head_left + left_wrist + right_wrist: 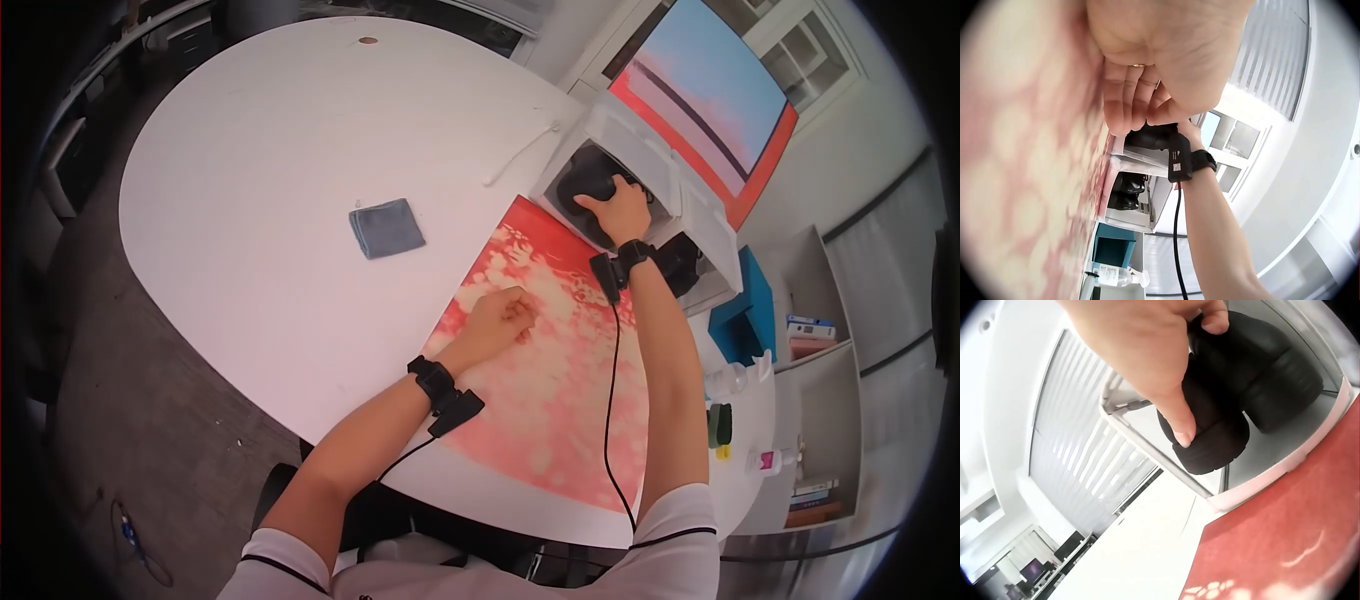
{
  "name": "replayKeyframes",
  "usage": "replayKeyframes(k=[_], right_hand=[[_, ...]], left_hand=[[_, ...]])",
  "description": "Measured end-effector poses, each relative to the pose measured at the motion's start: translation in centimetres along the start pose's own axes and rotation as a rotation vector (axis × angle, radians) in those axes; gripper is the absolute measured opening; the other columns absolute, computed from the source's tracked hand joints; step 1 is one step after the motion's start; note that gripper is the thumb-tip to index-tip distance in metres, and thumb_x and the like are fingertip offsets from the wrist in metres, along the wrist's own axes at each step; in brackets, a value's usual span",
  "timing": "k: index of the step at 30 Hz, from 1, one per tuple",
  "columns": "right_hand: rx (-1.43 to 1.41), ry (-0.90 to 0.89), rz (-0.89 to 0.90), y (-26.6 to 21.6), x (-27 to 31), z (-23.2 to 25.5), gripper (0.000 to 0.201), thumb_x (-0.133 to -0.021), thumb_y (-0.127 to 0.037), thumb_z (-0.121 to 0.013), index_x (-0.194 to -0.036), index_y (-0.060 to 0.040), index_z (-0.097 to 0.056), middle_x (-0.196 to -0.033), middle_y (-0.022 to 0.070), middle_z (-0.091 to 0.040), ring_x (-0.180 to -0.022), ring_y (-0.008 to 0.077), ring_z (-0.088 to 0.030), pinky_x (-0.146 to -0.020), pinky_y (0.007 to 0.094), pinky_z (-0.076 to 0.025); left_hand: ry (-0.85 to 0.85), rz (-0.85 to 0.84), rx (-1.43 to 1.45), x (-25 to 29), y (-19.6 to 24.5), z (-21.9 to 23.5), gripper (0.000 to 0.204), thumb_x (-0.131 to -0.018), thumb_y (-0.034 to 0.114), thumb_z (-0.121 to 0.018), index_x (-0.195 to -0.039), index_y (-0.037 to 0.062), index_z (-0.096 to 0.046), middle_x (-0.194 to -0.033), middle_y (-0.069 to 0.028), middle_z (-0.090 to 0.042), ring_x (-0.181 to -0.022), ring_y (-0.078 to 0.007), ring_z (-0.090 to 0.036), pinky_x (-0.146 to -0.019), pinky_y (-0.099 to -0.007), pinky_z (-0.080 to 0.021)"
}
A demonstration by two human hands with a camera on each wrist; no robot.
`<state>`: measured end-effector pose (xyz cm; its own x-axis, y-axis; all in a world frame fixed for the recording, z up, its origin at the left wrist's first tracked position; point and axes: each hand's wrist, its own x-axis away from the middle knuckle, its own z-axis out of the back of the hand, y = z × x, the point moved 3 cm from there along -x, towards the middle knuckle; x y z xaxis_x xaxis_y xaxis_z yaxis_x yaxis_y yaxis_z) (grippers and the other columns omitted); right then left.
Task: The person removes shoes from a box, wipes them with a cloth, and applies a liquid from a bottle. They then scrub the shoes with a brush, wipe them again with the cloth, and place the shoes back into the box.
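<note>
My right hand point(617, 212) reaches into a white box point(1272, 476) lying with its open side toward me. It grips black shoes point(1213, 440) inside; the thumb presses on one heel, while the other fingers are partly hidden behind the shoes. A second black shoe heel point(1285, 387) shows beside the first. My left hand point(492, 325) hovers close over the red patterned mat point(550, 420), fingers loosely curled, holding nothing. Just right of the first box, another white box point(1154, 215) contains shiny black shoes point(1127, 190), partly covered by my right wrist in the head view.
A folded grey-blue cloth point(387, 229) lies on the white table point(270, 130). A thin white cord point(520, 155) lies near the boxes. At the right are a teal box point(740, 325), a spray bottle point(728, 380) and a green brush point(718, 425). A red-and-blue panel point(700, 90) stands behind.
</note>
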<state>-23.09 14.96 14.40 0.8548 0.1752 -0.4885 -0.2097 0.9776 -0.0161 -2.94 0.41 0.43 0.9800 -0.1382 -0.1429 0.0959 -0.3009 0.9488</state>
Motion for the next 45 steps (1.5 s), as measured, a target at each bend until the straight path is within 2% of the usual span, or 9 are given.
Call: replayKeyframes(k=[12, 18, 26, 27, 31, 35, 38, 41, 45], right_hand=[[-0.009, -0.015, 0.245, -2.8, 13.0, 10.9, 0.065, -0.062, -0.043, -0.089, -0.109, -0.0054, -0.064, -0.1, 0.013, -0.057, -0.098, 0.0308, -0.058, -0.071, 0.041, -0.053], [-0.134, 0.051, 0.205, -3.8, 22.4, 15.1, 0.055, -0.06, -0.035, -0.09, -0.1, -0.0066, -0.062, -0.099, 0.0125, -0.054, -0.094, 0.0313, -0.057, -0.071, 0.0419, -0.05], [-0.171, -0.001, 0.09, -6.6, 29.5, 11.4, 0.053, -0.066, -0.031, -0.088, -0.107, -0.0108, -0.061, -0.098, 0.0118, -0.053, -0.096, 0.0299, -0.055, -0.071, 0.0392, -0.054], [-0.151, -0.079, 0.036, -6.5, 29.7, 11.3, 0.066, -0.066, -0.031, -0.088, -0.122, -0.0126, -0.058, -0.108, 0.013, -0.053, -0.104, 0.03, -0.055, -0.075, 0.0381, -0.055], [-0.305, 0.043, 0.054, -4.5, 31.0, 12.3, 0.095, -0.065, -0.031, -0.089, -0.144, -0.0105, -0.042, -0.137, 0.019, -0.043, -0.124, 0.0341, -0.049, -0.087, 0.0391, -0.054], [-0.318, 0.318, 0.012, -1.7, 31.6, 12.9, 0.102, -0.067, -0.03, -0.089, -0.148, -0.0058, -0.032, -0.144, 0.022, -0.039, -0.124, 0.0374, -0.05, -0.098, 0.0441, -0.049], [-0.686, 0.053, -0.219, 0.2, 31.1, 9.4, 0.108, -0.068, -0.033, -0.089, -0.15, -0.0036, -0.026, -0.143, 0.0246, -0.04, -0.123, 0.0401, -0.052, -0.097, 0.0456, -0.049], [-0.915, -0.105, -0.168, 0.8, 29.9, 7.6, 0.115, -0.068, -0.041, -0.089, -0.152, -0.0021, -0.02, -0.139, 0.027, -0.043, -0.123, 0.0412, -0.052, -0.097, 0.046, -0.049], [-0.807, -0.063, -0.22, 1.7, 30.9, 5.6, 0.119, -0.067, -0.044, -0.088, -0.153, -0.0016, -0.017, -0.135, 0.0283, -0.047, -0.124, 0.0404, -0.051, -0.099, 0.0443, -0.047]], left_hand=[[0.014, -0.023, 0.067, -0.4, -0.4, 0.1, 0.007, -0.09, 0.002, -0.056, -0.094, -0.0017, -0.06, -0.079, -0.0078, -0.064, -0.063, -0.013, -0.064, -0.055, -0.0255, -0.052], [0.399, -0.189, 0.26, -0.9, -0.3, 2.0, 0.009, -0.094, 0.009, -0.055, -0.097, 0.0006, -0.055, -0.085, -0.0082, -0.061, -0.061, -0.0141, -0.062, -0.052, -0.0249, -0.05], [0.484, -0.283, 0.072, -0.8, 0.3, 2.7, 0.018, -0.098, 0.017, -0.054, -0.107, 0.0011, -0.055, -0.098, -0.0077, -0.06, -0.087, -0.0155, -0.061, -0.075, -0.0285, -0.053], [0.459, -0.269, 0.066, -0.8, 0.1, 2.6, 0.019, -0.098, 0.017, -0.055, -0.108, 0.0009, -0.055, -0.1, -0.0077, -0.061, -0.089, -0.0156, -0.061, -0.076, -0.0287, -0.053], [0.405, -0.257, 0.029, -0.6, 0.2, 2.3, 0.022, -0.096, 0.021, -0.059, -0.108, 0.0026, -0.058, -0.098, -0.0063, -0.063, -0.085, -0.0134, -0.06, -0.074, -0.0276, -0.052], [0.361, -0.187, -0.001, -0.8, -0.1, 2.3, 0.022, -0.097, 0.022, -0.058, -0.107, 0.0025, -0.059, -0.094, -0.0069, -0.064, -0.083, -0.0147, -0.061, -0.073, -0.0269, -0.051], [0.318, -0.167, -0.082, -1.0, 0.1, 2.5, 0.023, -0.097, 0.022, -0.057, -0.107, 0.0016, -0.059, -0.092, -0.0078, -0.064, -0.083, -0.0156, -0.062, -0.074, -0.0272, -0.051], [0.295, -0.123, -0.067, -1.0, 0.4, 2.6, 0.026, -0.097, 0.023, -0.058, -0.11, 0.0002, -0.057, -0.096, -0.0093, -0.063, -0.085, -0.0168, -0.063, -0.077, -0.0288, -0.052], [0.339, -0.099, 0.057, -0.5, 1.0, 2.7, 0.03, -0.097, 0.023, -0.058, -0.115, -0.0012, -0.054, -0.104, -0.0108, -0.062, -0.09, -0.019, -0.065, -0.083, -0.0311, -0.053]])
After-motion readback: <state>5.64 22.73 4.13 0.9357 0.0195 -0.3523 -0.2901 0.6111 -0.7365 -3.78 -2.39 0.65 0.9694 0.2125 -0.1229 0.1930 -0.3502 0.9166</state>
